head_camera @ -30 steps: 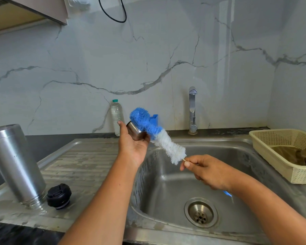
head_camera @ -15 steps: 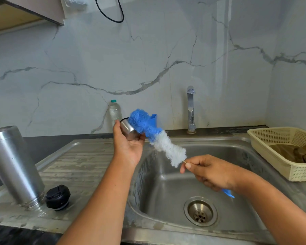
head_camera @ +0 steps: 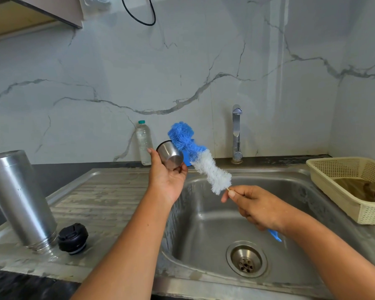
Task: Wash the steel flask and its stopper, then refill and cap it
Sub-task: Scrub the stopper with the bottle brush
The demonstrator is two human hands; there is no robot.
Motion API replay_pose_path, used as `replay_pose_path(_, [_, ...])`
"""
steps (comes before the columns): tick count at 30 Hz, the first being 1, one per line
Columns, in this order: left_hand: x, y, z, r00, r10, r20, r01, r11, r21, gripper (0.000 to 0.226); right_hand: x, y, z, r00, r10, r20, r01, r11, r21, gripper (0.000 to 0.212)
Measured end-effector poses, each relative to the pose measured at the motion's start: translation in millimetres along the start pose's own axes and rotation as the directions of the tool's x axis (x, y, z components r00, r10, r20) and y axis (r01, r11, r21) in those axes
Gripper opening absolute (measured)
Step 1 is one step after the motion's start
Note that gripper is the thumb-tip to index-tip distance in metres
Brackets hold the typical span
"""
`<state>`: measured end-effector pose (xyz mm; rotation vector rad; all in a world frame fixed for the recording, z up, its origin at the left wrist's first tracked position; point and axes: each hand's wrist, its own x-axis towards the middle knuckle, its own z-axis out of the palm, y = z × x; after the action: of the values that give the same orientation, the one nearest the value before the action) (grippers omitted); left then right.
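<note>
The steel flask [head_camera: 20,198] stands upside down on the draining board at the left, with its black stopper [head_camera: 73,238] lying beside it. My left hand [head_camera: 168,180] holds a small steel cup [head_camera: 170,155] above the sink's left rim, its base turned toward me. My right hand [head_camera: 256,205] grips the handle of a blue and white bottle brush [head_camera: 198,155] over the basin. The blue tip of the brush is beside the cup's mouth, outside it.
The steel sink [head_camera: 204,224] has a drain [head_camera: 246,259] at its bottom and a tap [head_camera: 236,133] behind it. A plastic water bottle [head_camera: 143,144] stands against the marble wall. A cream basket [head_camera: 342,176] with a brownish cloth sits at the right.
The cup has turned in my left hand so its base now faces me, and the brush head has come out of the cup and lies beside it.
</note>
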<state>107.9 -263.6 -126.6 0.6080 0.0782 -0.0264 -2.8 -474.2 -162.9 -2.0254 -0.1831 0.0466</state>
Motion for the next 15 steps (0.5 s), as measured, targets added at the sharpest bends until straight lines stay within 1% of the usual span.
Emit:
replay_pose_path(3, [1.4,-1.4,-0.2,1.0,0.006,-0.001,-0.006,1.0,0.004,0.061,0.1,0.6,-1.5,1.0,-0.004,-0.024,0.004,1.0,-0.009,0.029])
replay_pose_path(5, [4.2,-2.2,-1.0,1.0,0.007,0.027,-0.006,1.0,-0.023,0.062,0.2,0.6,-1.2,1.0,-0.006,-0.02,0.005,1.0,-0.029,0.029])
replay_pose_path(7, [6.3,-1.3,-0.8,0.999,0.02,0.05,-0.017,0.999,-0.047,0.064,-0.4,0.5,-1.5,1.0,0.014,0.018,-0.013,0.999,-0.052,0.029])
replay_pose_path(11, [6.5,7.2,-3.1,0.99,0.132,0.055,-0.13,0.991,-0.045,0.057,-5.6,-0.9,-6.0,0.994,0.039,0.102,-0.032,0.997,-0.067,0.03])
replay_pose_path(13, [7.3,7.2,-5.0,0.99,0.12,0.077,-0.118,0.993,-0.029,0.058,-6.2,-1.2,-3.8,0.994,0.037,0.102,-0.03,0.997,-0.075,0.03])
replay_pose_path(15, [5.4,-0.1,-4.6,0.993,0.072,0.099,-0.076,0.996,0.037,0.052,-4.2,-1.7,0.6,0.997,0.028,0.07,-0.022,0.997,-0.075,0.03])
